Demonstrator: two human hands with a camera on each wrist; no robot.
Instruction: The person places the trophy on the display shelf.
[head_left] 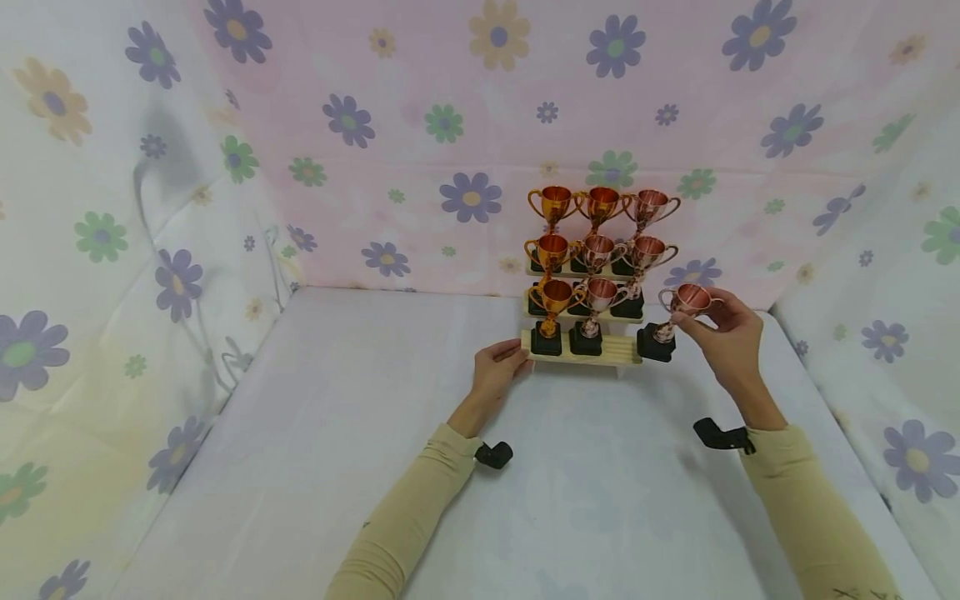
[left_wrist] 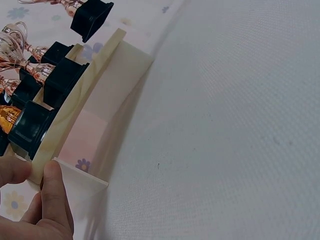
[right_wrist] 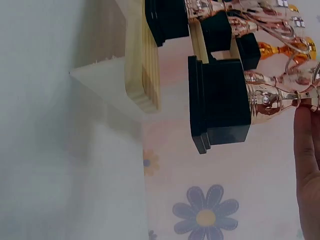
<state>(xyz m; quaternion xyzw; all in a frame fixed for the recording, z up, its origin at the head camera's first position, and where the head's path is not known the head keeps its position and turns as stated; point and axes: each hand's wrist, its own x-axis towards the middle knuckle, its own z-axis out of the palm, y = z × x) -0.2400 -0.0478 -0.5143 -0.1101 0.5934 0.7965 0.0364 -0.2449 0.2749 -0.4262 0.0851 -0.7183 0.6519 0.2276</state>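
My right hand [head_left: 733,340] pinches a rose-gold trophy cup [head_left: 691,297] by its upper part. The trophy tilts, its black base [right_wrist: 220,102] held off the right end of the wooden tiered stand [head_left: 618,350], apart from the front step in the right wrist view. With thumb and fingers, my left hand [head_left: 497,372] grips the left end of that step. On the front step stand a gold trophy [head_left: 557,297] and, to its right, a rose-gold trophy [head_left: 602,296]; ridged wood shows beyond them. Several gold and rose-gold trophies fill the two steps behind, their bases partly hidden.
The stand rests on a white-covered table [head_left: 337,417], near the back wall. Flower-patterned cloth [head_left: 420,142] hangs behind and along both sides. White supports [left_wrist: 122,67] carry the front step. A dark camera [head_left: 495,455] is strapped to each wrist.
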